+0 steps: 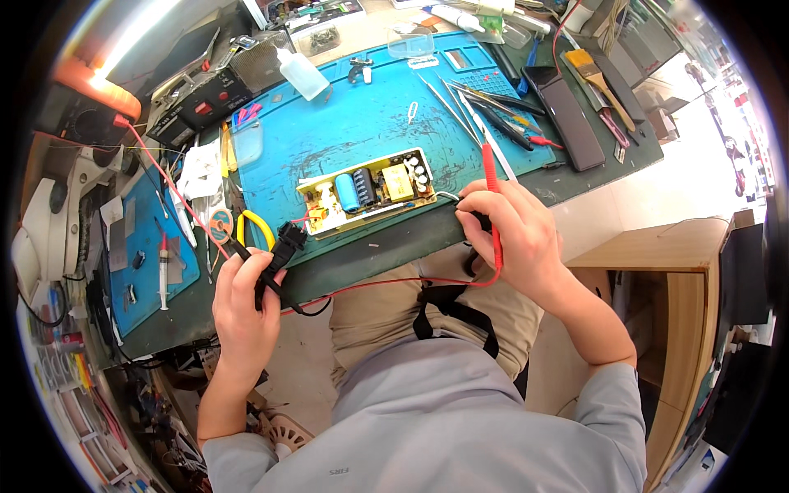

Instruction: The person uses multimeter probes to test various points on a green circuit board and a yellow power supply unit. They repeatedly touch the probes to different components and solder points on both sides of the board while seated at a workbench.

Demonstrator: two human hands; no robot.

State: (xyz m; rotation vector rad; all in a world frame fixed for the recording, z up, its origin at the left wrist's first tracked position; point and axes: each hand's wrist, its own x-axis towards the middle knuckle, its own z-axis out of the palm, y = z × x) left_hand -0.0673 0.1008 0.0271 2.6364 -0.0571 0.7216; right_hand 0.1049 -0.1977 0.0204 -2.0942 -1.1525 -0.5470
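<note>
The open power-supply board (366, 191) lies in its pale housing at the near edge of the blue mat (329, 131) on the tabletop (386, 255); I take it as the centre of the clock, with twelve o'clock pointing away from the seated person. At eight o'clock, the left hand (249, 296) has its fingers closed around a black plug connector (288, 244), which sits near the board's left end. Between three and four o'clock, the right hand (518, 234) pinches a dark piece (482, 220) between thumb and fingers; most of this piece is hidden from me. A red test probe (491, 168) lies upright across the same fingers; whether they clamp it, I cannot tell. Its red lead (403, 282) runs below the tabletop edge toward the left hand. A white wire (448, 195) spans from the board's right end toward the right hand. Yellow-handled pliers (261, 227) rest between eight and nine o'clock, beside a small reel (220, 220). A squeeze bottle (302, 76) lies at eleven o'clock. Tweezers (450, 108) lie between one and two o'clock, and a dark phone (567, 123) at two o'clock.
</note>
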